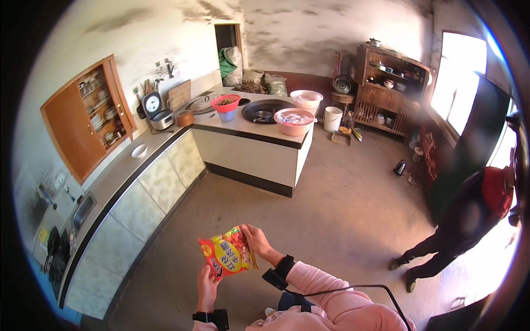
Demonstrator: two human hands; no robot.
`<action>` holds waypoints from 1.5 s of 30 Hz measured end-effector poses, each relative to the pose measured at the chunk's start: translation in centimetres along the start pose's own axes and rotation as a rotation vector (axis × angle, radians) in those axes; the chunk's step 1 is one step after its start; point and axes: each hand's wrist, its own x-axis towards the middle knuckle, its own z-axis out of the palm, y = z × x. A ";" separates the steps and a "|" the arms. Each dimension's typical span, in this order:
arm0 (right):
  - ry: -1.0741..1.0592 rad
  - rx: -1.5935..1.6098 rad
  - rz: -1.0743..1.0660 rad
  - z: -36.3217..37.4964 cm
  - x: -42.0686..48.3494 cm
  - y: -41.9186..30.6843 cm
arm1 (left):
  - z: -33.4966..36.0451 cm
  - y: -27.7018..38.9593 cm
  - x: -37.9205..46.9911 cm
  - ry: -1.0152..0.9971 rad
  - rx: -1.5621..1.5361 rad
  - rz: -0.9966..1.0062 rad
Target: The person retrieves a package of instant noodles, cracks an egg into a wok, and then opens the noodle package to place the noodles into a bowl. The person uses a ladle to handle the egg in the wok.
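Observation:
Between my two hands I hold a red and yellow packet of instant noodles [228,254] that bears large printed writing. My left hand [206,285] grips its lower left edge, with the thumb on the front. At the upper right corner my right hand [257,241] pinches it, fingers partly hidden behind the packet. The packet is tilted and hangs over the bare floor, away from the counter. Both wrists wear black straps with small devices, and a cable runs along the right sleeve.
A white bowl [139,150] and an open rice cooker [160,113] stand on the left counter. Beyond, a red basin [225,103], a large wok [265,111] and a pink basin [295,121] occupy the stove top. A person [463,215] stands by the doorway; an electric kettle [400,167] sits on the floor.

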 end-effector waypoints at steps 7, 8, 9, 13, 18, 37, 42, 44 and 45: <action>-0.146 -0.142 -0.075 7.3 10.7 0.4 | -3.3 4.0 11.7 0.126 0.172 0.288; -0.112 -0.177 -0.076 8.2 13.3 0.6 | -3.4 5.3 14.6 0.125 0.237 0.362; -0.093 -0.121 -0.093 8.9 15.1 1.0 | -3.8 6.1 16.5 0.172 0.324 0.382; -0.110 0.119 -0.030 10.4 25.9 0.4 | -2.6 11.8 27.4 0.027 0.106 0.231; -0.183 0.459 0.001 9.8 37.6 -3.3 | 2.3 17.9 40.3 0.034 0.105 0.089; 0.531 0.210 -0.164 -6.7 57.4 -9.4 | 7.6 26.4 61.7 -0.504 -0.053 -0.238; 0.239 0.148 0.138 9.1 51.3 -3.4 | 6.0 26.6 64.8 -0.522 -0.038 -0.155; 0.244 0.152 0.100 13.4 49.3 -2.6 | 5.6 26.3 65.3 -0.549 0.007 -0.151; 0.310 0.075 0.087 15.0 48.7 -2.4 | 5.6 26.0 65.6 -0.585 0.014 -0.154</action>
